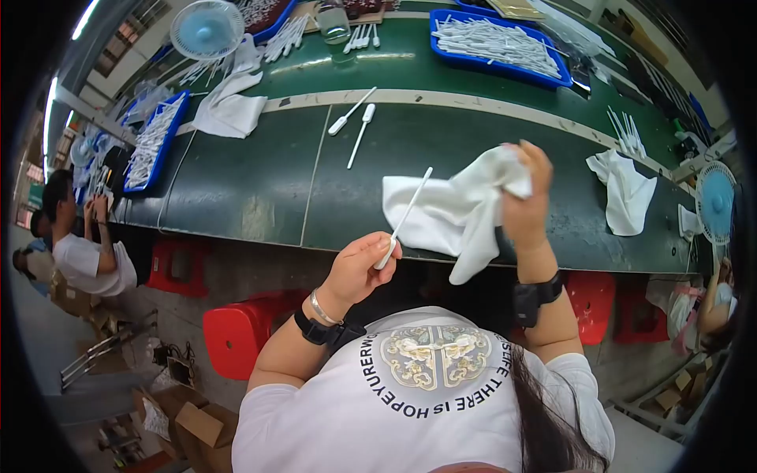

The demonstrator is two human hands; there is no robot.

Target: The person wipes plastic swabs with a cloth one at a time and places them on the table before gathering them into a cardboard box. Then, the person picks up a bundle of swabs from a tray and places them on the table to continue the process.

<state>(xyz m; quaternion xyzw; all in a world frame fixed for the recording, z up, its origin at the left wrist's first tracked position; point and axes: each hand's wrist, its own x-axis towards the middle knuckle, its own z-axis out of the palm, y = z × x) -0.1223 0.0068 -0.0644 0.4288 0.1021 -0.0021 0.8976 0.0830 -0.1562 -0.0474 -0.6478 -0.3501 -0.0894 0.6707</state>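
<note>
Between the thumb and fingers of my left hand (pixel 365 266) is a slim white plastic stick (pixel 413 203); its thicker end is in my grip and the thin shaft points up and away. My right hand (pixel 527 193) is closed on a bunched corner of a white cloth (pixel 473 197). The rest of the cloth drapes over the table's near edge, and the stick's thin end passes in front of it. Farther off on the table lie two similar sticks, one slanted (pixel 352 112) and one steeper (pixel 361 135), each with a thick rounded end.
Blue trays heaped with white sticks stand at the back right (pixel 448 57) and at the left (pixel 170 162). More white cloths lie left (pixel 230 109) and right (pixel 623 189). A clear jar (pixel 333 24) stands at the back. Red stools (pixel 235 335) are below; a person (pixel 95 252) sits left.
</note>
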